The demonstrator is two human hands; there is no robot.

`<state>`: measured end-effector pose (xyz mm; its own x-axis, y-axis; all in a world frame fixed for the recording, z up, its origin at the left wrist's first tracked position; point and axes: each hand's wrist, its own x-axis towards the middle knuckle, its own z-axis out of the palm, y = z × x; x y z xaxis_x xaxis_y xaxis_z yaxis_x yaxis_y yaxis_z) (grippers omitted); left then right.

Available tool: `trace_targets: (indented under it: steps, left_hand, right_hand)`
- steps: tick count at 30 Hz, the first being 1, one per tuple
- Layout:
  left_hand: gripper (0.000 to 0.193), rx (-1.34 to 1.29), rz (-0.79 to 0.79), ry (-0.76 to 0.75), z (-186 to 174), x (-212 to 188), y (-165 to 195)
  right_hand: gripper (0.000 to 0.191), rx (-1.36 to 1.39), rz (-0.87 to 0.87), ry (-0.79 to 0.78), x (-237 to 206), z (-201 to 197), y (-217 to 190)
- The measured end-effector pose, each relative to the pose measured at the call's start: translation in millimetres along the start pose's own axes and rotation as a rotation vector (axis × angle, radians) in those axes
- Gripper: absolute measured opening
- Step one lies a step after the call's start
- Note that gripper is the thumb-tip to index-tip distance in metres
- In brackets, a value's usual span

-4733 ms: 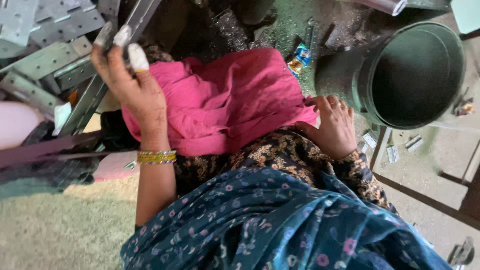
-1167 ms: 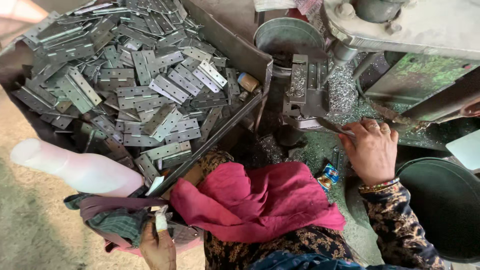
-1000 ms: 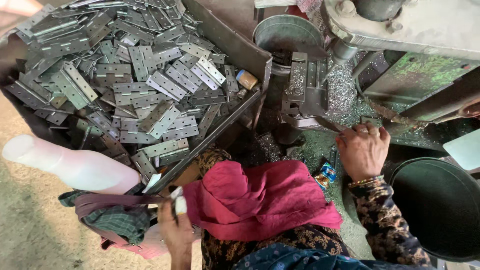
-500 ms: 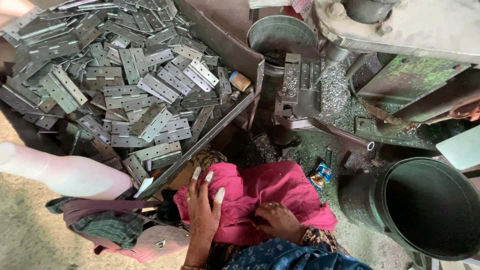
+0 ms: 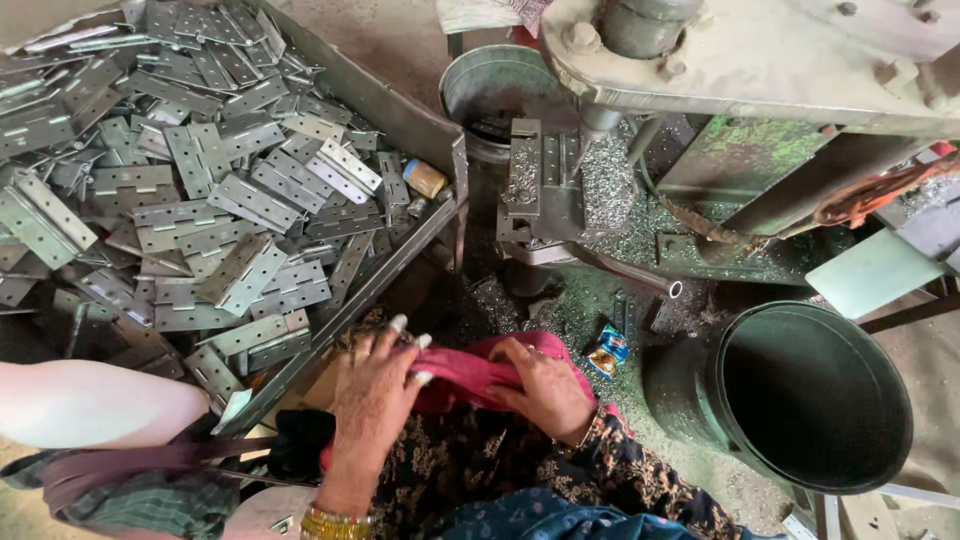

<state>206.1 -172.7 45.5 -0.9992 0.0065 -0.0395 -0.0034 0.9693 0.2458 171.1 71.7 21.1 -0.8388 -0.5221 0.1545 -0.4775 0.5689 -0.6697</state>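
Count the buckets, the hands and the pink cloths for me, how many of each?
Round metal buckets: 2, a big dark one and a grey one behind the machine.
Hands: 2, the left hand and the right hand, both on the cloth.
Pink cloths: 1, bunched on the lap.
Total: 5.

A crumpled pink cloth [image 5: 470, 372] lies bunched on the lap, pinched between the left hand [image 5: 375, 400] and the right hand [image 5: 545, 388], its folds gathered under both sets of fingers.
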Motion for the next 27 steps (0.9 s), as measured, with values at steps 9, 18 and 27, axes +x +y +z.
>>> trace_targets:
  steps: [9, 18, 27]
  left_hand:
    - [0.034, -0.371, -0.031, 0.198, 14.8, 115.2, 20.6]
    - [0.037, -0.513, 0.273, 0.801, -4.0, 195.0, 52.3]
    - [0.038, -0.566, 0.125, 0.672, -19.2, 140.5, 8.2]
  right_hand:
    - [0.044, -0.521, 0.494, 0.115, -47.5, -29.6, 56.1]
    - [0.021, -0.509, 0.147, 0.743, -55.6, -81.9, 112.3]
    - [0.045, 0.232, 0.311, 0.313, -64.3, -47.4, 135.8]
